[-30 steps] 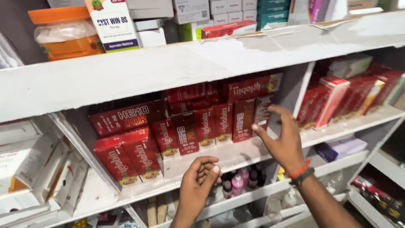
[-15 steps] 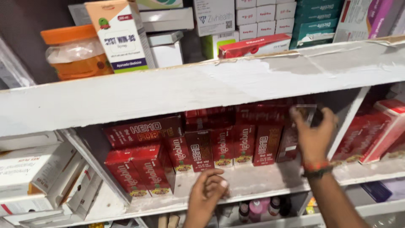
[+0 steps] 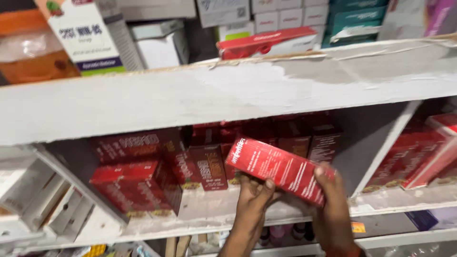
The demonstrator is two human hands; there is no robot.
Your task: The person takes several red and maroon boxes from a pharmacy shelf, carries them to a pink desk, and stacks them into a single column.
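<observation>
- Head view: the left hand [image 3: 251, 195] and the right hand [image 3: 333, 209] are together holding a red carton [image 3: 276, 167], tilted with its left end higher, in front of the white shelf [image 3: 238, 216].
- The left hand's fingers [image 3: 267, 186] are curling up under the carton's lower edge; the right hand's fingers [image 3: 320, 172] are closing over its right end.
- Just behind the fingers, upright red boxes [image 3: 209, 166] are standing in a row in the compartment.
- Left of the fingers, stacked red boxes [image 3: 128, 183] are lying flat.
- Well above the fingers, a flat red box [image 3: 266, 42] is resting on the top shelf board [image 3: 190, 95].
</observation>
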